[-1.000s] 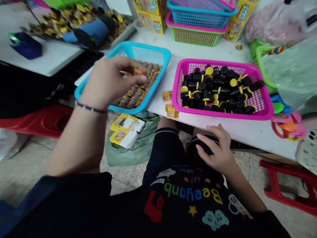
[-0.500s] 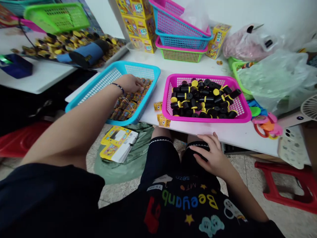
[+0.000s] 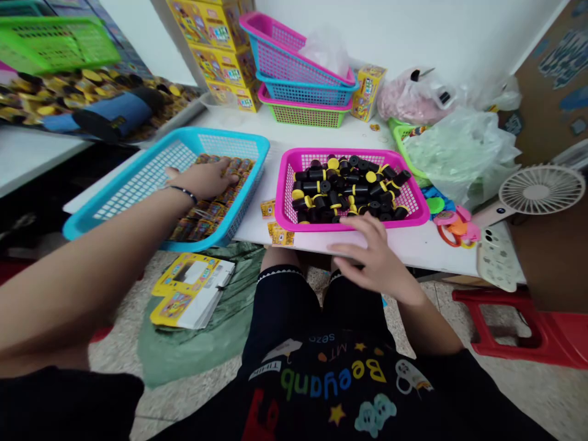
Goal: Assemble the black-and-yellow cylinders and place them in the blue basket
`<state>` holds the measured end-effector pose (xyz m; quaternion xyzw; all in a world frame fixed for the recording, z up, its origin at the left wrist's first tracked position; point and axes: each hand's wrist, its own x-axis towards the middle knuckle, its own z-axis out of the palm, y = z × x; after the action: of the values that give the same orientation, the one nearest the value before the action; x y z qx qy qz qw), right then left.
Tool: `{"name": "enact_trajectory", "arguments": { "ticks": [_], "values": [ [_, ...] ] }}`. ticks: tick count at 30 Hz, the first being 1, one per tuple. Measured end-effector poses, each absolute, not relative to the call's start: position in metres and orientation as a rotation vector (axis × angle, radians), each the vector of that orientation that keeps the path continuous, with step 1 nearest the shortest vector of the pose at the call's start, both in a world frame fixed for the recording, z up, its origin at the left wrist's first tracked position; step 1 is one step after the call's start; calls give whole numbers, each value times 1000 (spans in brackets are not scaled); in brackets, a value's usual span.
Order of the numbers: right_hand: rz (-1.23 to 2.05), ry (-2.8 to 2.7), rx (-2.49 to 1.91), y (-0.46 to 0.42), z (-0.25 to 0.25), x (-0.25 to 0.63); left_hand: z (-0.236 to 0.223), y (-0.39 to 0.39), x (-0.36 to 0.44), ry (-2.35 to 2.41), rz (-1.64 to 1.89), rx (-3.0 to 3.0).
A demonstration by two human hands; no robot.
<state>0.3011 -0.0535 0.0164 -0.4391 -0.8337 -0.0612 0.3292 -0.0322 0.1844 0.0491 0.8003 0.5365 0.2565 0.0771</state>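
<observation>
My left hand (image 3: 204,179) lies palm down inside the blue basket (image 3: 138,184), fingers flat on the rows of small colourful wrapped rolls (image 3: 215,202). My right hand (image 3: 374,254) hovers with spread fingers at the table's front edge, just below the pink basket (image 3: 416,211); nothing shows in it. The pink basket holds several black and yellow spools (image 3: 349,187). Two small yellow packets (image 3: 275,223) lie between the two baskets.
Stacked pink, blue and green baskets (image 3: 301,86) and yellow boxes (image 3: 209,43) stand at the back. Plastic bags (image 3: 459,147), a small white fan (image 3: 539,190) and a phone (image 3: 498,260) sit on the right. Flat yellow cartons (image 3: 190,291) lie on the floor, with a red stool (image 3: 523,327) at right.
My left hand went down from above the blue basket onto the rolls. My right hand rose from my lap to the table edge by the pink basket. The camera tilted up.
</observation>
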Motion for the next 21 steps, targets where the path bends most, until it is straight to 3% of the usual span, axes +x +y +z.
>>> {"name": "enact_trajectory", "arguments": {
  "ticks": [5,9,15,21],
  "values": [
    [-152,-2079,-1633,29,37,342,74,96,1,1787,523,2741],
    [-38,-2164,-2114,79,46,369,49,31,15,1372,51,2882],
    [-12,-2308,-2170,101,49,372,-22,14,20,1378,76,2875],
    [-15,-2282,-2192,108,56,364,-19,19,20,1282,-16,2826]
  ]
}}
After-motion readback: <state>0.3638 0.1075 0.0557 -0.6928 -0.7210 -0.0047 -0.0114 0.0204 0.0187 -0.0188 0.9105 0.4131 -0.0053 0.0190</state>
